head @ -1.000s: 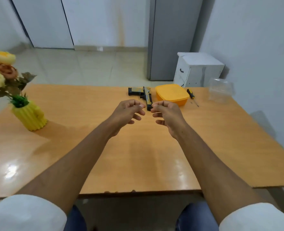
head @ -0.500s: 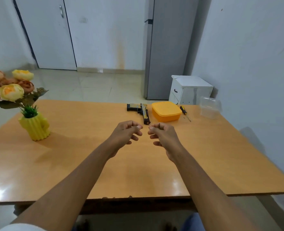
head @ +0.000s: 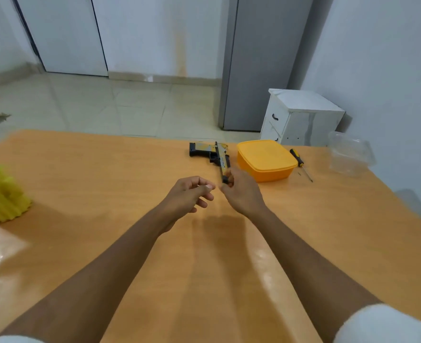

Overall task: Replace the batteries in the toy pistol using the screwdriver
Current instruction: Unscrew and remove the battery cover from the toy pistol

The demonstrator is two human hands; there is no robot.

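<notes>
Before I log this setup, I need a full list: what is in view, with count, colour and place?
table: one, orange wood, fills the foreground
toy pistol: one, black and yellow, far middle of table
lidded box: one, orange, right of pistol
screwdriver: one, black and yellow handle, right of box
clear tub: one, transparent, far right edge
vase: one, yellow, left edge
cabinet: one, white, on floor behind table
left hand: loosely curled, empty
right hand: at the pistol's near end
</notes>
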